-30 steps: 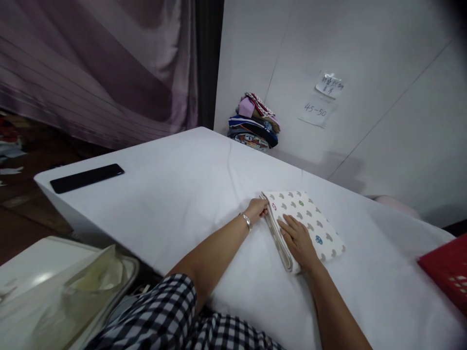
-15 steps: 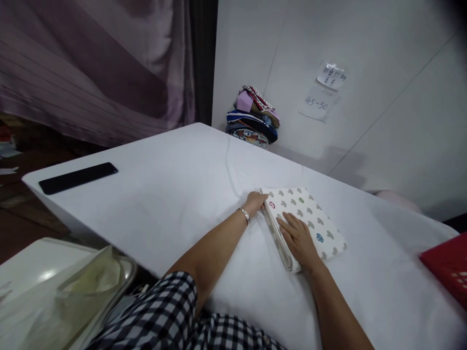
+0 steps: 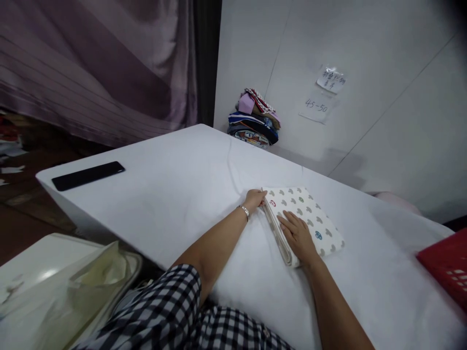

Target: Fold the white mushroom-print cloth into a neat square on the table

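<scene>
A folded white cloth (image 3: 310,209) printed with grey mushroom shapes and a few coloured ones lies on the white-covered table (image 3: 175,170). My left hand (image 3: 255,197), with a bracelet at the wrist, pinches the cloth's far left corner. Its fingertips are partly hidden at the edge. My right hand (image 3: 297,236) rests flat on top of the cloth near its front left side, fingers stretched out. Along the left side the stacked layers of the fold show.
A black phone-like slab (image 3: 89,175) lies at the table's left end. Folded clothes (image 3: 253,119) are piled against the wall beyond the far edge. A red plastic basket (image 3: 447,262) stands at the right. Lower left is a white surface with a pale bag (image 3: 98,277).
Both hands keep nearly the same places on the cloth. The view has shifted slightly, so the table's left end and the black slab appear a little further right.
</scene>
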Motion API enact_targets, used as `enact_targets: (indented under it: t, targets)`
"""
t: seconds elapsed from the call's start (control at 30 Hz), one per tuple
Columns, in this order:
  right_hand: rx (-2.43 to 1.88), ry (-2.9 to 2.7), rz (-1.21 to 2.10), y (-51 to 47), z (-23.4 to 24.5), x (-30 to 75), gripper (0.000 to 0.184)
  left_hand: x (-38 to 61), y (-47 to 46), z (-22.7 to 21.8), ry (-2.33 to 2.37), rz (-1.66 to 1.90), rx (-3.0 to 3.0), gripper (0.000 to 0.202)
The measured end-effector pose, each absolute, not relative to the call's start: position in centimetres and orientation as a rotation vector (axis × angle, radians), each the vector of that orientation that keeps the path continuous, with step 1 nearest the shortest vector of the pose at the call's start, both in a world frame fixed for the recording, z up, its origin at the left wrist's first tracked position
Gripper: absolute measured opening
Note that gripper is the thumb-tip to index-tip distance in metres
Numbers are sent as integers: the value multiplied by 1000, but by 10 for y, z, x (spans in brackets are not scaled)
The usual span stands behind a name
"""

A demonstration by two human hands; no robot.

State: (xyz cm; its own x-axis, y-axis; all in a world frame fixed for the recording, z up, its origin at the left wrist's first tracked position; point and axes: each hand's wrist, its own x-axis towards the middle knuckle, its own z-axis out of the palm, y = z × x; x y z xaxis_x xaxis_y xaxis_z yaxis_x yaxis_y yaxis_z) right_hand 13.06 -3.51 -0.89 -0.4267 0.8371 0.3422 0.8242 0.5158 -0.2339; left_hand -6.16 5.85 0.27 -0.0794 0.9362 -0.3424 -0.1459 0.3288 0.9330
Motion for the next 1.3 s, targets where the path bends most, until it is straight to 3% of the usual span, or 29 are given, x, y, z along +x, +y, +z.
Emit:
enact_targets:
  t: [0.27,0.5,0.7,1.03,1.3]
  targets:
    - [-1357,-2060,480,-37,5,130,39,-69,43,3,1275,959,872,32]
    - [-1562,-2297,94,-48,15,99,50,-67,30,5,1296,860,1108,15]
    - [-1693,-2368,-153,-47,19,86,44,-68,24,1,1431,829,1479,29]
    - [-1639,-2379,-203,-43,19,80,39,-70,19,1,1557,628,1895,25]
    - [-1544,-2313,-2,-41,13,89,50,-70,20,4,1620,761,1782,16]
